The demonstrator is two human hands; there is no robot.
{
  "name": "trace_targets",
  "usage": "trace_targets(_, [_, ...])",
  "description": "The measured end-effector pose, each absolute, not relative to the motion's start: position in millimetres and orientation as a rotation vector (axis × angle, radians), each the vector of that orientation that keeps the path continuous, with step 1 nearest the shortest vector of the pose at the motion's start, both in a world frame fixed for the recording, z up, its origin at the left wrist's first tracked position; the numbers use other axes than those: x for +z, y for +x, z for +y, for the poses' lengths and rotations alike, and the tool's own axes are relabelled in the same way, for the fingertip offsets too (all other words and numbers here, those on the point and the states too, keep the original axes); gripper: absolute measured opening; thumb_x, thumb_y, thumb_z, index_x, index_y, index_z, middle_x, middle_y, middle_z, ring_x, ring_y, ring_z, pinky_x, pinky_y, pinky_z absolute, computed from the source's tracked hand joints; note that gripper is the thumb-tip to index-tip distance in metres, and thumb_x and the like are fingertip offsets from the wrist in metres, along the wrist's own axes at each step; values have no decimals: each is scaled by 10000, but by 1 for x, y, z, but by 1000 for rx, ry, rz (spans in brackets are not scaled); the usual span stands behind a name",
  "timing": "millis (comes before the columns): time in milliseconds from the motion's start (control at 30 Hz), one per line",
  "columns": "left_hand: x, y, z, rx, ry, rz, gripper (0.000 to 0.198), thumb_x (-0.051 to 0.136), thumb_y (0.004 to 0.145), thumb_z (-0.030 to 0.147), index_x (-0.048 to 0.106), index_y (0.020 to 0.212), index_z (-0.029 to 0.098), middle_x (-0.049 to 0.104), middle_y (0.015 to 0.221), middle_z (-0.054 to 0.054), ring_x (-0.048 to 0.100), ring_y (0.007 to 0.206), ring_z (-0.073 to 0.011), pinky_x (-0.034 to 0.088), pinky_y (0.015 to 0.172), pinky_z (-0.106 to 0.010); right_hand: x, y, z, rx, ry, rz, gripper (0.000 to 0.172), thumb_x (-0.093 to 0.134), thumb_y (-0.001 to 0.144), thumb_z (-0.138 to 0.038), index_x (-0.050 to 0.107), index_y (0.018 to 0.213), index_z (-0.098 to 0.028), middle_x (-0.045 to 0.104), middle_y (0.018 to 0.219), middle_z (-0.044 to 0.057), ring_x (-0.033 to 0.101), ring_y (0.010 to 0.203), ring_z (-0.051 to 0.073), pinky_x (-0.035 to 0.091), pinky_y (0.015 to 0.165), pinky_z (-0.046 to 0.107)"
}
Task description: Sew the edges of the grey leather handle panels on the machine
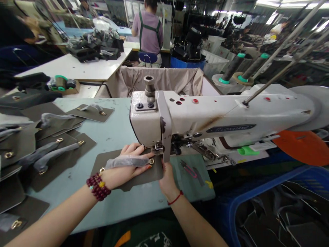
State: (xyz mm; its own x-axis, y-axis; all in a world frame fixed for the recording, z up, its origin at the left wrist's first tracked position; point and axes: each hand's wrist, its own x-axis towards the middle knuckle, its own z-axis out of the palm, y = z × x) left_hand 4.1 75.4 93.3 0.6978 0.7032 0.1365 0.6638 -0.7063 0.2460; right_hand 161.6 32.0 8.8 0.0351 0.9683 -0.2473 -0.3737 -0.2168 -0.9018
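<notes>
A dark grey bag panel [151, 174] lies under the head of a white sewing machine [195, 113]. Across the panel runs a handle wrapped in cloudy film [125, 162], fixed with gold metal fittings. My left hand [122, 175] rests flat on the panel, passing beneath the handle, its fingers spread close to the machine's needle area. At the panel's right edge, my right hand [167, 178] grips the border; its fingertips are partly hidden by the machine. Pink-handled thread snips [189, 169] lie on the table right of that hand.
More panels with wrapped handles [61, 154] are piled at left. A blue basket [232, 212] holding panels stands at lower right. Behind the machine is a cloth-lined bin [164, 77]; thread cones [232, 67] stand at right. A person [151, 31] sits further back.
</notes>
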Motion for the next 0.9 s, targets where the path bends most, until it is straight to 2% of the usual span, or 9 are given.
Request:
trace_targets(167, [94, 5, 77, 348, 2721, 1146, 357, 459, 924, 446, 603, 1220, 310, 597, 1120, -49, 464, 1054, -258, 403, 905, -413, 12, 165, 31, 1426, -1040, -836, 319, 642, 746, -403, 693, 958, -170, 693, 901, 87, 619, 871, 241, 518, 753, 333])
trace_targets(367, [97, 4, 81, 335, 2717, 1126, 360, 453, 923, 442, 617, 1207, 294, 612, 1112, -57, 479, 1039, -268, 412, 891, -421, 11, 164, 33, 1344, -1145, -891, 303, 579, 801, -398, 689, 972, -173, 691, 903, 86, 617, 871, 235, 514, 757, 327])
trace_targets(600, [88, -3, 82, 287, 2662, 1157, 382, 485, 899, 460, 616, 1206, 276, 624, 1133, -62, 499, 1077, -285, 408, 935, -450, 14, 169, 33, 1333, -1093, -956, 230, 623, 775, -347, 711, 876, -159, 694, 880, 77, 625, 812, 215, 509, 766, 315])
trace_targets(733, [68, -15, 78, 382, 2602, 1243, 440, 549, 859, 493, 598, 1233, 266, 591, 1197, -75, 477, 1155, -299, 381, 1002, -466, 17, 177, 32, 1473, -1096, -906, 279, 614, 796, -416, 706, 892, -171, 694, 856, 53, 630, 823, 198, 514, 749, 299])
trace_targets(900, [46, -27, 77, 485, 2552, 1261, 414, 526, 880, 462, 592, 1241, 268, 558, 1250, -78, 470, 1198, -296, 295, 1080, -527, 12, 187, 26, 1792, -983, -753, 370, 660, 761, -510, 692, 905, -170, 677, 789, 25, 633, 753, 164, 511, 649, 255])
